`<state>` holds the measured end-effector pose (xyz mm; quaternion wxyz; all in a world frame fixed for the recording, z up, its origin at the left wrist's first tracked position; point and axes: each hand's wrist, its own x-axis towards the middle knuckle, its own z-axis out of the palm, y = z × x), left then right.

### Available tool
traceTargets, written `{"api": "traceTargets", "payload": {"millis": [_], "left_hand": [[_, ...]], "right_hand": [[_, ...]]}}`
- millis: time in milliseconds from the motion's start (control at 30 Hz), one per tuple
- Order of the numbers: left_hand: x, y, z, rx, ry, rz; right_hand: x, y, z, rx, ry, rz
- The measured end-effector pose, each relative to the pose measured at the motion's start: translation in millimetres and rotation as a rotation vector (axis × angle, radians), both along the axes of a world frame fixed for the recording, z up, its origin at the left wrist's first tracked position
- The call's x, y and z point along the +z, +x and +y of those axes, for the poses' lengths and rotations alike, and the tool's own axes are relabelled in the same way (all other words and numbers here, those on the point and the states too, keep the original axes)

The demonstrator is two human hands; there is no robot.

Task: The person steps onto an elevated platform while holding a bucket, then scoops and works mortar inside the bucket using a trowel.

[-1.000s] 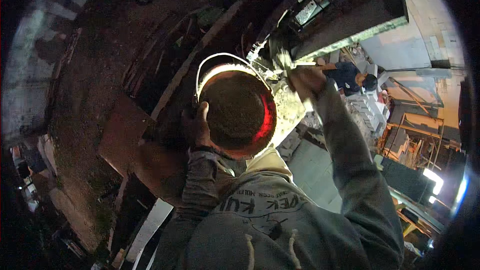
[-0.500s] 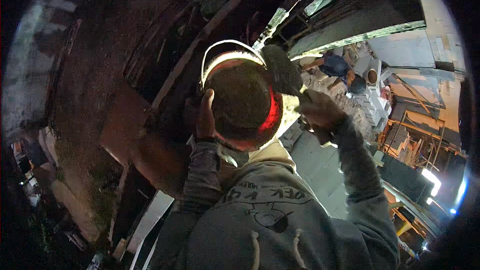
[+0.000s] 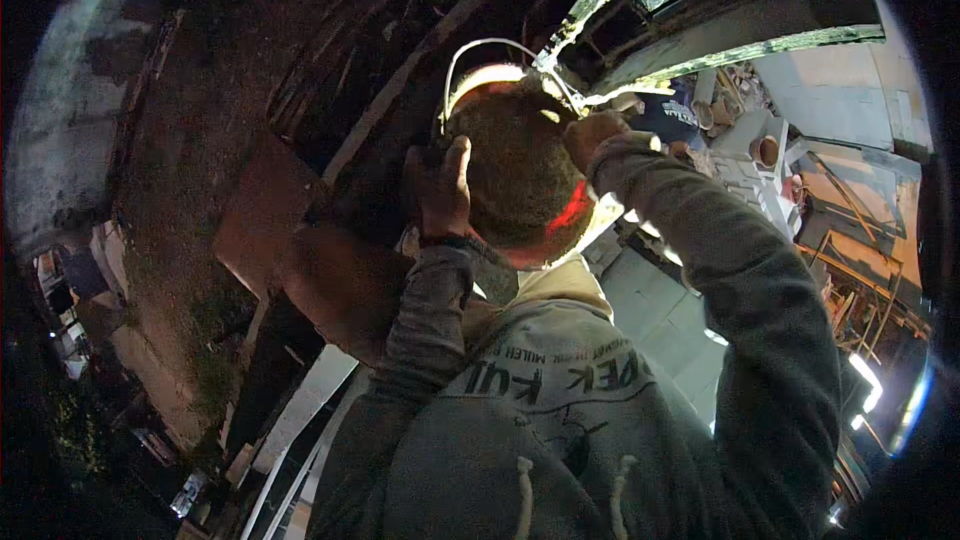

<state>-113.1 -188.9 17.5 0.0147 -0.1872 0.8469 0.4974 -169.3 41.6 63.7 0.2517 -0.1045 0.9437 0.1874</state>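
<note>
Bucket point(image 3: 570, 208), round, red-walled, with pale wire handle point(image 3: 487, 41) and dark grainy fill point(image 3: 515, 170), is between the left hand point(image 3: 442, 190), its grip clasping the left rim, and the right hand point(image 3: 597, 135), curled at the upper-right rim, its hold impossible to tell.

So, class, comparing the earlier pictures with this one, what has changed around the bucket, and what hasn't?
The right hand has moved inward, from outside the bucket on the right to its right rim. The dark tool seen beside the bucket half a second ago can't be clearly made out now. The left hand still grips the bucket's left.
</note>
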Motion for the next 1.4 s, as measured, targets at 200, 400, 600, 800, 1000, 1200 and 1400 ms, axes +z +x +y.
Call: {"api": "traceTargets", "payload": {"millis": [200,400,600,800,1000,1200,1400], "left_hand": [[40,-11,13,0.008,0.254,-0.091],[79,-23,25,-0.076,0.251,0.105],[36,-14,23,0.016,0.341,0.177],[7,-8,15,0.064,0.229,0.001],[57,-13,5,0.147,0.356,-0.17],[32,-17,2,0.139,0.555,-0.108],[32,-13,0,0.157,0.655,-0.13]], "right_hand": [[-19,24,30,0.17,-0.189,-0.366],[-6,53,40,0.064,-0.278,-0.624],[-26,83,31,0.148,-0.638,-0.488],[-34,108,20,-0.128,-0.869,-0.425],[-21,119,12,-0.055,-0.905,-0.302],[16,109,9,-0.131,-0.873,-0.301],[46,114,16,-0.268,-0.898,-0.318]]}}
